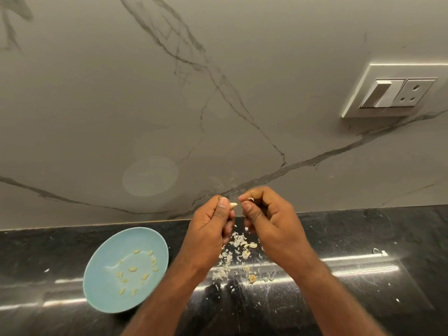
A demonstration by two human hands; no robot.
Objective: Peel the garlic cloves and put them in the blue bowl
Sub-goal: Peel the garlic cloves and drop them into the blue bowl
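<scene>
My left hand (210, 223) is raised above the black counter and pinches a small pale garlic clove (233, 205) between thumb and fingers. My right hand (266, 214) is close beside it, fingers curled, pinching a bit of white skin (251, 199) at its fingertips. The blue bowl (101, 287) sits on the counter to the left and holds several peeled cloves (132, 269). Beneath my hands lies a heap of garlic skins (238, 241) with a few cloves (252, 245) among them.
The black stone counter (339, 299) is strewn with small white skin flakes. A grey marbled wall rises right behind it, with a white switch and socket plate (392, 92) at the upper right.
</scene>
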